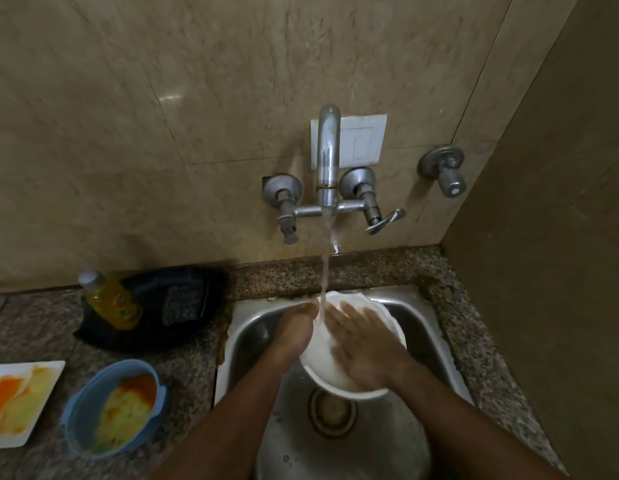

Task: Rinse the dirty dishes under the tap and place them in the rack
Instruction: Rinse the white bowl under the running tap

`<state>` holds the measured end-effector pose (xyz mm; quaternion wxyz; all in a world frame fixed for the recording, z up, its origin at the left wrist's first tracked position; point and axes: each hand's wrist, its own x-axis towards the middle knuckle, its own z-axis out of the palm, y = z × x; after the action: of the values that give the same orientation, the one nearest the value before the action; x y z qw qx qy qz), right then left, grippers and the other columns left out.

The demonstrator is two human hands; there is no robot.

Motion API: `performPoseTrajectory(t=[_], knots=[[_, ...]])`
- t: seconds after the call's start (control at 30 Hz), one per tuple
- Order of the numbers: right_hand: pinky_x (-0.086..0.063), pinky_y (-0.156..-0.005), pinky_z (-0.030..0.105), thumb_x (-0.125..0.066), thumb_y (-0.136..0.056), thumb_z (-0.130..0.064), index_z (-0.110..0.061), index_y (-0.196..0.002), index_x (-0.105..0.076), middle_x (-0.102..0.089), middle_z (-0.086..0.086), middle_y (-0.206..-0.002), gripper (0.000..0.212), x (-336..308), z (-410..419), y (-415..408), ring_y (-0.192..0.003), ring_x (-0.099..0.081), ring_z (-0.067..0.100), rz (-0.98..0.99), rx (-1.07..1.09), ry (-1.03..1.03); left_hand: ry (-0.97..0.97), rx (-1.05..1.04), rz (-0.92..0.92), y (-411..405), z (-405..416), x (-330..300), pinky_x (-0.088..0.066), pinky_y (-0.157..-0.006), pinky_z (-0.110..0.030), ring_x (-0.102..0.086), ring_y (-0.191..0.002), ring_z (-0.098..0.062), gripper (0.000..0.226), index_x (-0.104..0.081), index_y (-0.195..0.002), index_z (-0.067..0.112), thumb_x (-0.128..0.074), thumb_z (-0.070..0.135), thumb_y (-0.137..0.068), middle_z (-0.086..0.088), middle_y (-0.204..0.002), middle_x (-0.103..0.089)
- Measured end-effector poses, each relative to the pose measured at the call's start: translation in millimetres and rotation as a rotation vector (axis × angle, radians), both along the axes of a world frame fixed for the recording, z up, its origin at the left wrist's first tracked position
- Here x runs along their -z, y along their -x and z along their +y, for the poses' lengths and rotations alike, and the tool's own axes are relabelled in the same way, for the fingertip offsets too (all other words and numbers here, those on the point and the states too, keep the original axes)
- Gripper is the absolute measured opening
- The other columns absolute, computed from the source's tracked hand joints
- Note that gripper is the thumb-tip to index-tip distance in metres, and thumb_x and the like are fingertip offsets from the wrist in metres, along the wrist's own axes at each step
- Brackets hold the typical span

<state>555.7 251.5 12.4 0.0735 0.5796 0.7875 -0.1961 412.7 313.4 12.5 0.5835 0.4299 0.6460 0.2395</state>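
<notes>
A white bowl is tilted over the steel sink, under the stream of water from the tap. My left hand grips the bowl's left rim. Flat inside the bowl lies my right hand, its fingers spread on the wet inner surface. On the counter at the left stand a dirty blue bowl with yellow and orange residue and a dirty white square plate. No rack is in view.
A black tray at the back left holds a yellow dish-soap bottle and a dark scrub pad. The granite counter rims the sink. A brown wall closes the right side. A second valve sticks out of the tiled wall.
</notes>
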Motion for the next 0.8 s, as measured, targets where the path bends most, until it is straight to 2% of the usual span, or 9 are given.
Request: performPoseTrajectory(t=[0.1, 0.17, 0.27, 0.37, 0.43, 0.5, 0.63, 0.73, 0.8], knots=[[0.006, -0.12, 0.041, -0.034, -0.101, -0.046, -0.026, -0.156, 0.013, 0.018, -0.003, -0.163, 0.075, -7.5, -8.5, 13.7, -0.15, 0.012, 0.019, 0.178, 0.002, 0.121, 0.026, 0.042, 0.01, -0.1, 3.2, 0.3, -0.053, -0.095, -0.044, -0.068, -0.09, -0.026, 0.025, -0.071, -0.09, 0.014, -0.053, 0.029, -0.097, -0.009, -0.094, -0.073], [0.006, -0.12, 0.034, -0.034, -0.103, -0.041, -0.029, -0.156, 0.012, 0.014, -0.007, -0.163, 0.071, -11.6, -12.3, 12.1, -0.15, 0.007, 0.015, 0.235, -0.03, 0.134, 0.017, 0.064, -0.004, 0.1, 3.3, 0.7, -0.055, -0.091, -0.045, -0.071, -0.086, -0.029, 0.029, -0.073, -0.089, 0.011, -0.054, 0.032, -0.094, -0.012, -0.089, -0.075], [0.002, -0.122, 0.046, -0.022, -0.1, -0.048, -0.026, -0.156, 0.013, 0.026, -0.011, -0.158, 0.07, -6.5, -3.4, 6.3, -0.15, 0.017, 0.018, 0.086, 0.036, 0.043, -0.007, 0.025, -0.008, -1.6, 7.0, 2.3, -0.052, -0.085, -0.035, -0.069, -0.09, -0.026, 0.027, -0.075, -0.099, 0.01, -0.054, 0.026, -0.097, -0.012, -0.097, -0.075], [0.002, -0.122, 0.042, -0.03, -0.102, -0.046, -0.027, -0.156, 0.011, 0.01, -0.005, -0.165, 0.071, -9.6, -9.4, 20.1, -0.151, 0.007, 0.016, 0.251, -0.015, 0.079, -0.021, 0.029, -0.025, -1.1, 9.6, 0.4, -0.05, -0.075, -0.035, -0.065, -0.075, -0.024, 0.024, -0.074, -0.089, 0.011, -0.056, 0.024, -0.097, -0.01, -0.079, -0.071], [-0.002, -0.122, 0.04, -0.004, -0.098, -0.062, -0.03, -0.151, 0.022, 0.01, -0.005, -0.164, 0.067, -2.2, -7.2, 11.8, -0.152, 0.003, 0.018, 0.197, -0.018, 0.076, -0.014, -0.005, -0.037, 0.1, 7.0, 3.5, -0.053, -0.084, -0.04, -0.067, -0.08, -0.025, 0.024, -0.075, -0.093, 0.013, -0.056, 0.027, -0.097, -0.008, -0.083, -0.073], [-0.005, -0.121, 0.046, 0.019, -0.082, -0.073, -0.028, -0.149, 0.028, 0.022, -0.006, -0.159, 0.082, 2.7, 0.5, 6.2, -0.152, 0.01, 0.022, 0.102, 0.058, 0.027, -0.009, -0.041, -0.042, -1.1, 6.5, 2.2, -0.052, -0.091, -0.041, -0.069, -0.091, -0.028, 0.026, -0.075, -0.1, 0.011, -0.057, 0.029, -0.095, -0.009, -0.094, -0.075], [-0.029, -0.113, 0.042, -0.03, -0.1, -0.049, -0.029, -0.155, -0.01, -0.032, 0.003, -0.157, 0.061, -10.8, -2.4, 21.2, -0.138, -0.037, 0.023, 0.305, 0.052, 0.108, 0.018, -0.056, -0.078, -1.3, 4.4, 4.1, -0.055, -0.081, -0.036, -0.068, -0.082, -0.031, 0.029, -0.074, -0.091, 0.007, -0.056, 0.029, -0.092, -0.013, -0.086, -0.073], [-0.014, -0.121, 0.044, -0.026, -0.102, -0.049, -0.026, -0.157, 0.002, -0.007, -0.001, -0.165, 0.066, -11.0, 4.4, 14.7, -0.151, -0.011, 0.023, 0.195, 0.082, 0.059, 0.008, -0.069, -0.08, -3.5, 6.8, 5.2, -0.054, -0.092, -0.043, -0.07, -0.092, -0.029, 0.031, -0.076, -0.096, 0.013, -0.055, 0.036, -0.093, -0.009, -0.093, -0.076], [-0.009, -0.122, 0.037, -0.028, -0.102, -0.047, -0.023, -0.157, -0.001, -0.002, -0.003, -0.165, 0.066, -10.9, 0.3, 22.9, -0.151, -0.003, 0.016, 0.314, 0.053, 0.049, 0.017, -0.093, -0.08, -4.5, 11.6, -1.3, -0.052, -0.087, -0.037, -0.067, -0.086, -0.025, 0.027, -0.074, -0.093, 0.013, -0.053, 0.03, -0.098, -0.008, -0.091, -0.074]])
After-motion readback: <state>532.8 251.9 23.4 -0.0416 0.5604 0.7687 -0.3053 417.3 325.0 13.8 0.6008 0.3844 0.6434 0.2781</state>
